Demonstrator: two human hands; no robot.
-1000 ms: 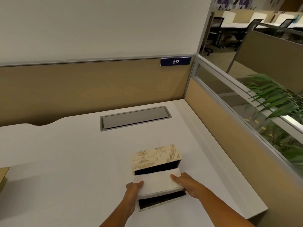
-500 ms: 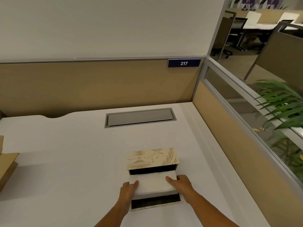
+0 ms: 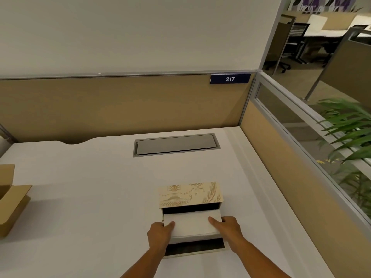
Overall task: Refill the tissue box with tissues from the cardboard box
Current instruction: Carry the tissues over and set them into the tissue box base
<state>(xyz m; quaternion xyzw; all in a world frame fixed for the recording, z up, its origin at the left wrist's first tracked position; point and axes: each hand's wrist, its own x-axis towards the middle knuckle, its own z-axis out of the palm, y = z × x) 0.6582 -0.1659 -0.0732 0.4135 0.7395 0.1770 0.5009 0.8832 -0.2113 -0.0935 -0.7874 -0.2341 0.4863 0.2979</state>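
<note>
A cream tissue box (image 3: 189,194) with gold ornament stands open on the white desk (image 3: 90,197), its dark inside facing me. A white stack of tissues (image 3: 191,224) sits half inside the opening, over the box's lower flap (image 3: 194,247). My left hand (image 3: 159,234) grips the stack's left end and my right hand (image 3: 227,227) grips its right end, thumbs on top. The brown cardboard box (image 3: 12,199) lies at the desk's left edge, partly cut off.
A grey cable hatch (image 3: 175,144) is set in the desk behind the tissue box. Tan partition walls (image 3: 120,105) close the back and right side. A green plant (image 3: 349,133) stands beyond the right glass panel.
The stack of tissues has moved lower and deeper into the tissue box with both hands on it. The view has shifted left, bringing more of the cardboard box in.
</note>
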